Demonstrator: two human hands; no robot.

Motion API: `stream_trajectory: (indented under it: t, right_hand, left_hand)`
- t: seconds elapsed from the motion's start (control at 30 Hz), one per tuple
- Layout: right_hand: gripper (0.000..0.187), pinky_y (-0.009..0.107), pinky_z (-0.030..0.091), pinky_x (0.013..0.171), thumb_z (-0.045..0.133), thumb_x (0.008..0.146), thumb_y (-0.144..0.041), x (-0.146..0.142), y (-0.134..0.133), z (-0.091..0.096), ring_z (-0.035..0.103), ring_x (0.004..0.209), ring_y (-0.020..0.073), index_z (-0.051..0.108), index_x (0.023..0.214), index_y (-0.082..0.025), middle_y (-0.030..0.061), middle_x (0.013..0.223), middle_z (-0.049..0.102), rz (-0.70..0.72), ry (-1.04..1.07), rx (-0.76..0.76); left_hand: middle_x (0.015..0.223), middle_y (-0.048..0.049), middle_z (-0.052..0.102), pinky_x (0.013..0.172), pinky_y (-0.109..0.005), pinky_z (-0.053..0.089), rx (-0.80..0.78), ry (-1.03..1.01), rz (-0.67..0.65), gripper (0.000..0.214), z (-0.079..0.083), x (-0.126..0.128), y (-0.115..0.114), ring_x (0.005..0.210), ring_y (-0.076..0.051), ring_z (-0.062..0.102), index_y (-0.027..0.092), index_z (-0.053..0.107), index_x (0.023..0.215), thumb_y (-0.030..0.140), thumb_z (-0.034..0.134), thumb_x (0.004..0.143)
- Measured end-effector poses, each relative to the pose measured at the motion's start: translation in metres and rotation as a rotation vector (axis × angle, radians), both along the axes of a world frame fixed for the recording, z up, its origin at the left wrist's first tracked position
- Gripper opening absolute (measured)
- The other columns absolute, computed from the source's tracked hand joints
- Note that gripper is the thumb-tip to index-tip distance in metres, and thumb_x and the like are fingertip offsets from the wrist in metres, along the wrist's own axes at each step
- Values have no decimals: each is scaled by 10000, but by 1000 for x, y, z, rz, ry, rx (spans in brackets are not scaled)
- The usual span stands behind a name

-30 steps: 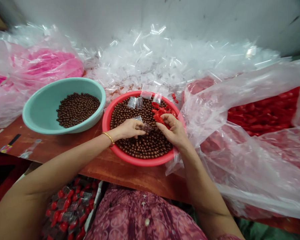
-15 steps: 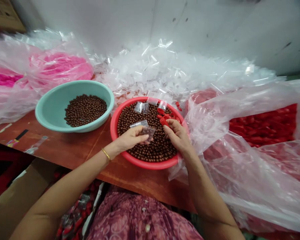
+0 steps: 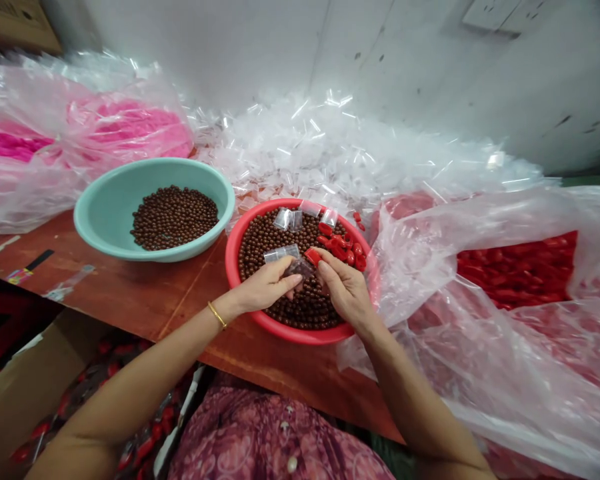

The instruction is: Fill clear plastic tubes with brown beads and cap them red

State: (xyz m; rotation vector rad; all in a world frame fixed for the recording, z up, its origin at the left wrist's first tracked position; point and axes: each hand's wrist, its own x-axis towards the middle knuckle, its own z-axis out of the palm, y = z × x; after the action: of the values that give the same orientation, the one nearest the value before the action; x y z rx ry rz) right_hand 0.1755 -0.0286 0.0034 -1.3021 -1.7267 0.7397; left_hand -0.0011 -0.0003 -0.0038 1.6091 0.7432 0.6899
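Over a red basin [image 3: 233,260] full of round brown balls [image 3: 260,233], my left hand [image 3: 266,285] is closed on a small clear plastic case [image 3: 303,268]; dark balls show at or behind it. A red plastic cap [image 3: 313,255] is pinched between the thumb and fingers of my right hand [image 3: 349,291], right beside the case. Whether cap and case touch I cannot tell. Several loose red caps [image 3: 350,252] lie on the balls behind my right hand. Other clear cases [image 3: 287,219] rest on the balls near the far rim, and one lies close to my left fingers.
A turquoise basin [image 3: 95,230] with more brown balls stands to the left. Clear cases [image 3: 300,147] are heaped along the wall. An open plastic bag of red caps [image 3: 520,270] lies at right, bags of pink pieces [image 3: 130,130] at left. Below the table edge, a box holds red-and-clear pieces [image 3: 145,427].
My right hand has moved left with the red cap, from beside the loose caps to the clear case in my left hand. The view has shifted slightly.
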Motion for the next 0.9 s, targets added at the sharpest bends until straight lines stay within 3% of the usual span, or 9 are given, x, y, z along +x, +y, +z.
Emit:
stream_trajectory:
  t: [0.07,0.2,0.3,0.47,0.77,0.9]
  right_hand:
    - [412,315,534,683,409,913,-379,0,-1,-1,620,679,153,605,1220,-186,24,788,665,-1,-4,-1]
    - [394,350,524,855,409,919,-347,-1,-3,-1,657,922,191,596,1235,-206,52,1065,694,34,-98,92]
    - [389,336,513,893,409,920,-324,-3,-4,0,651,998,197,592,1242,-206,65,1132,684,30,-186,153]
    - [394,292,546,744,365,939,-299,-7,-7,-3,690,816,179,579,1247,-183,87,995,724,43,-365,222]
    - [420,273,452,497,319,940,-263,6,-5,-2,596,524,161,584,1194,-59,88,627,671,208,-831,461]
    - [466,277,420,480,311,942,-323,7,-5,4,568,514,163,614,1161,-43,92,592,642,265,-814,414]
  left_hand:
    - [740,11,513,607,-248,447,14,6,-1,163,0,0,-1,609,-88,498,162,459,822,322,453,856]
    - [720,16,503,609,-253,442,60,62,13,158,-1,1,0,621,-99,484,159,471,850,316,457,849]
    - [789,-10,548,649,-267,446,106,88,52,171,-3,1,1,694,-121,498,143,510,885,300,505,816]
    - [781,-11,598,647,-266,425,179,238,135,214,-1,1,1,709,-144,524,132,554,846,290,626,721]
    - [640,14,551,536,-236,320,308,448,105,57,7,2,-5,565,-112,447,161,526,710,189,544,664]
    - [592,27,522,512,-229,297,309,441,100,52,8,1,-5,531,-101,411,161,527,679,197,551,652]
